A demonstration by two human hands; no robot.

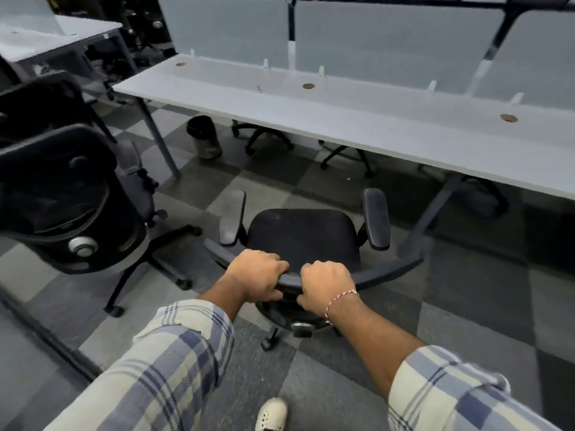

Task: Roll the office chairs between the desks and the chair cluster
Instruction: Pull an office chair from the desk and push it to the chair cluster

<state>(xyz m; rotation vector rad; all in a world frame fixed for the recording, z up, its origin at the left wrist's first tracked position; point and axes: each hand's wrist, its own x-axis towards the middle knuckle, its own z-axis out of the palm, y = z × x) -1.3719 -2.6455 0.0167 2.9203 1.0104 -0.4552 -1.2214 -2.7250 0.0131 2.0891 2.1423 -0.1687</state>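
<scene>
I count two hands, the left hand (256, 275) and the right hand (326, 284). I see two whole chairs, the middle chair (303, 234) and the left chair (62, 194). There may be one more behind that; I cannot tell. Three sets of chair legs (264, 136) poke out under the long worktop (311, 119). With the far worktop (46, 35), that makes two worktops. The long one has three round holes (308, 86). One bin (203, 136). One white shoe (272, 413). One wrist band (340, 298).

No writing here is legible: the small red mark (259, 88) on the long white desk (357, 129) (left of a round cable hole (308, 86)) is too blurred to read.
</scene>
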